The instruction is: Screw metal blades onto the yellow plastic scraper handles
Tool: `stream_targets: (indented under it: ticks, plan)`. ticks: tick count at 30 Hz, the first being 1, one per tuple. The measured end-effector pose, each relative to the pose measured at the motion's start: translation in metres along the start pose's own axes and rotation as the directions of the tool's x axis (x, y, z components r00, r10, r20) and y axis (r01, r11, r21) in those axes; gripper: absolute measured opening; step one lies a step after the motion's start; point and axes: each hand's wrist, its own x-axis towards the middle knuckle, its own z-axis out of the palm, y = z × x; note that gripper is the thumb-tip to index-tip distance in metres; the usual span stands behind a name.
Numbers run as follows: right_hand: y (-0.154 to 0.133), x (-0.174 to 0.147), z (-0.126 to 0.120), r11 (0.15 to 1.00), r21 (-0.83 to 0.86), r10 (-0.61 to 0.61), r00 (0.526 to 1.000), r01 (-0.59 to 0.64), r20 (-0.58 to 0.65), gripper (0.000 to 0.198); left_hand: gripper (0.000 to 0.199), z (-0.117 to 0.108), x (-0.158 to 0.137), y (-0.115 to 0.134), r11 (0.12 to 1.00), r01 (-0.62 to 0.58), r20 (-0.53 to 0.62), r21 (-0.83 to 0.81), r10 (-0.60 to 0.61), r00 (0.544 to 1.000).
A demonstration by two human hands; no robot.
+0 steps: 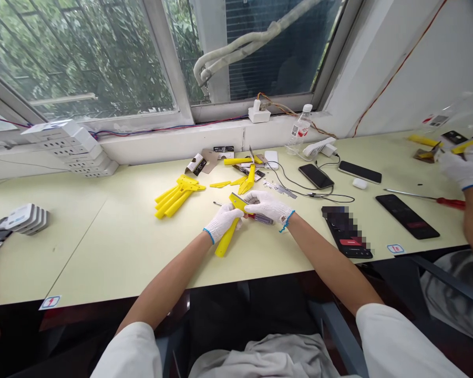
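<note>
In white knit gloves with blue cuffs, both my hands meet over the table. My left hand (pixel 223 221) is closed around the upper handle of a yellow scraper (pixel 226 241), whose handle end points toward me. At the scraper's head, my right hand (pixel 268 205) has its fingers pinched on the yellow edge. A screwdriver (pixel 261 218) with a clear and red handle lies under my right hand; its shaft tip shows left of my left hand. Whether my right hand also touches it, I cannot tell. Beyond are loose yellow plates (pixel 220 184) and metal blades (pixel 279 189).
Several stacked yellow scrapers (pixel 175 198) lie to the left, with another yellow scraper (pixel 247 181) behind my hands. Phones (pixel 316 176), a cable (pixel 331 197) and a bottle (pixel 298 128) stand or lie at right. White boxes (pixel 81 149) are stacked at left. A co-worker's gloved hand (pixel 465 165) is far right.
</note>
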Motion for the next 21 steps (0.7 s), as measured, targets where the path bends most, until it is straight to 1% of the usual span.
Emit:
stream_targets:
  ticks: [2, 4, 6, 7, 9, 11, 15, 18, 21]
  plan:
    - [0.002, 0.003, -0.001, 1.000, -0.009, 0.002, 0.997, -0.002, -0.073, 0.034, 0.023, -0.001, 0.001, 0.000, 0.999, 0.028, -0.019, -0.023, -0.029, 0.999]
    - [0.005, 0.006, -0.003, 0.996, -0.083, -0.043, 0.978, 0.026, -0.205, 0.031, 0.026, -0.002, 0.003, 0.000, 0.997, 0.048, -0.041, -0.059, -0.051, 0.998]
    - [0.007, 0.008, -0.003, 0.963, -0.251, -0.181, 0.931, 0.102, -0.317, 0.025, 0.029, -0.004, 0.006, 0.000, 0.992, 0.067, -0.061, -0.109, -0.074, 0.995]
    - [0.009, 0.009, -0.003, 0.929, -0.340, -0.263, 0.904, 0.144, -0.338, 0.023, 0.030, -0.004, 0.006, -0.001, 0.989, 0.077, -0.070, -0.128, -0.087, 0.994]
    - [0.010, 0.008, -0.001, 0.850, -0.478, -0.401, 0.861, 0.223, -0.312, 0.019, 0.027, -0.005, 0.007, -0.001, 0.986, 0.085, -0.084, -0.145, -0.098, 0.992]
    - [0.009, 0.005, 0.003, 0.796, -0.539, -0.461, 0.851, 0.274, -0.249, 0.014, 0.026, -0.005, 0.007, -0.001, 0.987, 0.072, -0.095, -0.142, -0.086, 0.992]
    - [0.007, 0.002, 0.010, 0.748, -0.587, -0.484, 0.859, 0.309, -0.165, 0.007, 0.028, -0.002, 0.005, 0.002, 0.993, 0.050, -0.113, -0.105, -0.062, 0.992]
    - [0.006, 0.002, 0.012, 0.729, -0.616, -0.477, 0.867, 0.300, -0.142, 0.009, 0.025, 0.000, 0.003, 0.004, 0.997, 0.051, -0.123, -0.053, -0.057, 0.991]
    - [0.005, 0.001, 0.012, 0.724, -0.632, -0.457, 0.879, 0.278, -0.137, 0.013, 0.020, 0.003, 0.000, 0.003, 0.999, 0.020, -0.147, 0.030, -0.015, 0.989]
